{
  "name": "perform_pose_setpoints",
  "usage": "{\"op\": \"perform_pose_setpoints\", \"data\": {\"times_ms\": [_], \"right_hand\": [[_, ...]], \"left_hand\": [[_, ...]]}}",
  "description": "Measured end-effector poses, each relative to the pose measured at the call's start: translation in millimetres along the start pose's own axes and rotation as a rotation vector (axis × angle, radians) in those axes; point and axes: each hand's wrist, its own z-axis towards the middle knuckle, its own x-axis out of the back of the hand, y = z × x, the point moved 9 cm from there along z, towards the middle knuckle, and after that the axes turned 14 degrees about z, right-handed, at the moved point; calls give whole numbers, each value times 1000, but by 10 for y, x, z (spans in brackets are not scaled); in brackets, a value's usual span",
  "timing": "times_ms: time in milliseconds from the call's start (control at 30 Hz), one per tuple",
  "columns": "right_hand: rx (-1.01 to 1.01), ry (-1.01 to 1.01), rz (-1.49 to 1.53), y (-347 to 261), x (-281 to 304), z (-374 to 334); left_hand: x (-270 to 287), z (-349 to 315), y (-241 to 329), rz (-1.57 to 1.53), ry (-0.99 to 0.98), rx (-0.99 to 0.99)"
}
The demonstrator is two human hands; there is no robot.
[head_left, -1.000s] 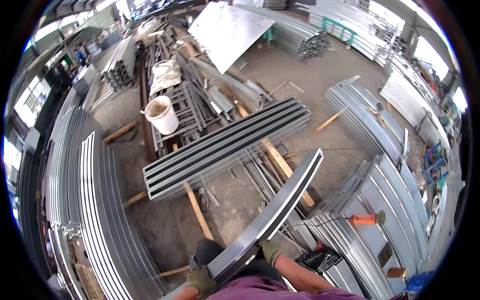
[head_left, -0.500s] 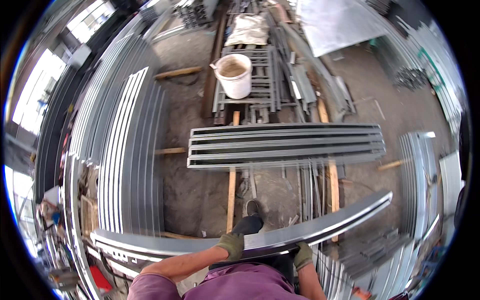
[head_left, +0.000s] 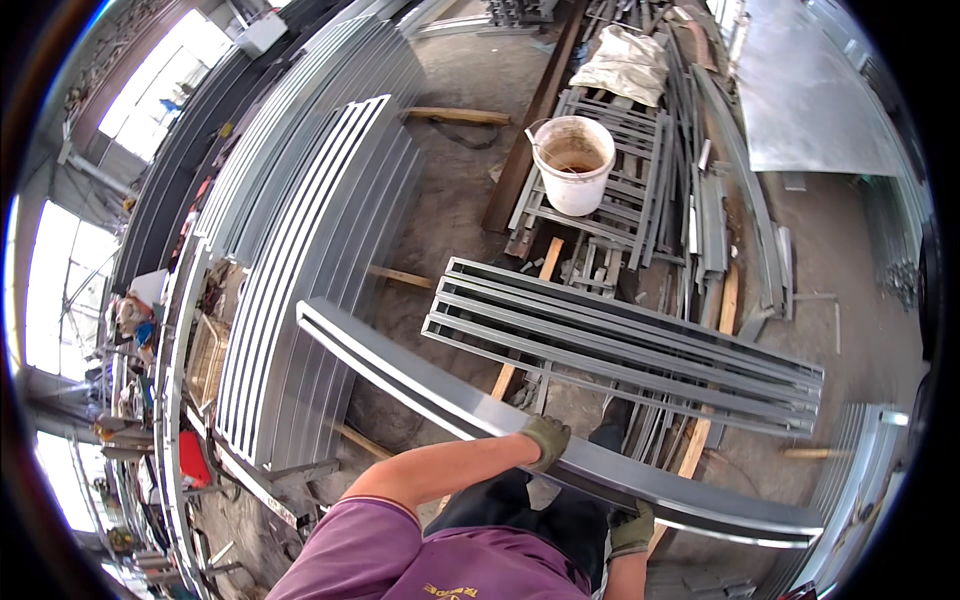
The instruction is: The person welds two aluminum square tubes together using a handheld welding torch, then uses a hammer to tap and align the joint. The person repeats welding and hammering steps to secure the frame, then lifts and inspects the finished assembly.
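Observation:
A long grey metal channel (head_left: 430, 386) lies slantwise across the front of my body, held off the floor. My gloved left hand (head_left: 546, 441) is closed over its upper edge near the middle. Farther right, my gloved right hand (head_left: 631, 528) grips the near, lower edge; part of its fingers is hidden by the metal. Just beyond the channel, a row of similar metal channels (head_left: 620, 345) rests on wooden battens (head_left: 690, 450).
Stacked long profiles (head_left: 300, 290) stand to the left. A white bucket (head_left: 573, 190) sits on a metal frame, with a pale sack (head_left: 622, 65) behind it. At far right are a large metal sheet (head_left: 810, 90) and another profile stack (head_left: 850, 470).
The channel has swung in my hands: its left end is now farther from me, its right end nearer. My view has turned left, so the surroundings sit farther right.

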Motion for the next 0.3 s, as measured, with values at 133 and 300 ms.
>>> {"op": "perform_pose_setpoints", "data": {"times_ms": [133,300], "right_hand": [[66,46,82,-527,-388,496],[13,103,42,-1214,-363,1183]], "left_hand": [[230,1009,-81,-115,-11,54],[377,2289,91,-234,-167,-29]]}}
